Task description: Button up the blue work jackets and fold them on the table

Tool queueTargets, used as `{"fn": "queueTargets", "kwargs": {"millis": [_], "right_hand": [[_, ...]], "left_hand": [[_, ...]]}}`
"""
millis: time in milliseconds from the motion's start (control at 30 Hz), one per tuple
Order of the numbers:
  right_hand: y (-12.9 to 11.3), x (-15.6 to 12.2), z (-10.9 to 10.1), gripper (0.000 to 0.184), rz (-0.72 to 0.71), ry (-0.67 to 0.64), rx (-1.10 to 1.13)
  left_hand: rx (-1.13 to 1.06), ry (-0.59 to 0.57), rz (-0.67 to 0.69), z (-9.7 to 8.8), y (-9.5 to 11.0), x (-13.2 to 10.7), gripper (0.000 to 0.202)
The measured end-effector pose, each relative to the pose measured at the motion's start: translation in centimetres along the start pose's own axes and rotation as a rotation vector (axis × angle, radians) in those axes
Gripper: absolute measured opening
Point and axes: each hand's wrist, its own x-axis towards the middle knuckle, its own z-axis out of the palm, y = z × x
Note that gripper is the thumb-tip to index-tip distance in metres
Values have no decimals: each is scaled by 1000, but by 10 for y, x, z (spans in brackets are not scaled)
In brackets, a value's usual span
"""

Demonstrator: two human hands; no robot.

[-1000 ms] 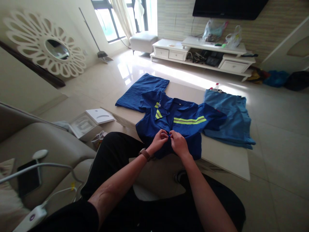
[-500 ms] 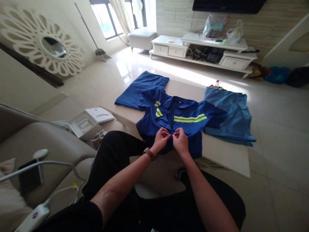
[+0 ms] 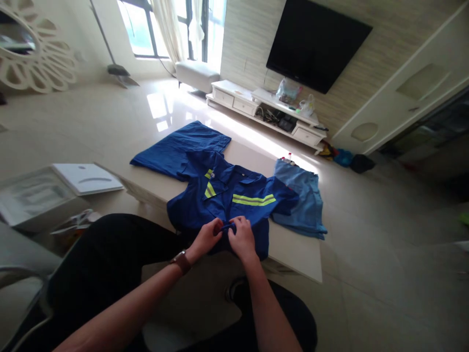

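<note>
A dark blue work shirt (image 3: 252, 188) with yellow-green and grey reflective stripes lies spread on a low table, its collar pointing away from me. My left hand (image 3: 208, 237), with a watch on the wrist, pinches the front edge of the shirt near its lower middle. Close beside it, my right hand (image 3: 242, 237) grips the same front opening between thumb and fingers. A small fold of blue cloth shows raised between the two hands. Whether a button is in the fingers is too small to make out.
Folded blue cloth (image 3: 179, 146) lies on the table's left, a lighter blue garment (image 3: 300, 195) on its right. The pale tabletop (image 3: 296, 254) shows at the front right. A white box (image 3: 88, 178) stands left. Beyond are a TV cabinet (image 3: 234, 100) and a television (image 3: 315, 44).
The view has turned and tilted, so everything sits further left and the television shows more fully. My hands stay on the shirt's front, with slightly more cloth raised between them.
</note>
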Motion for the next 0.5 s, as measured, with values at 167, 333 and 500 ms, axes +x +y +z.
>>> {"fn": "queueTargets", "kwargs": {"millis": [167,333,500], "right_hand": [[0,-5,3,37,54,-166,-179],[0,-5,3,51,107,-267,-259],[3,0,5,47,103,-319,-330]], "left_hand": [[16,48,-69,-5,-19,-2,16],[83,336,-237,-24,-34,19,33],[491,282,-111,-51,-25,63,30]]}}
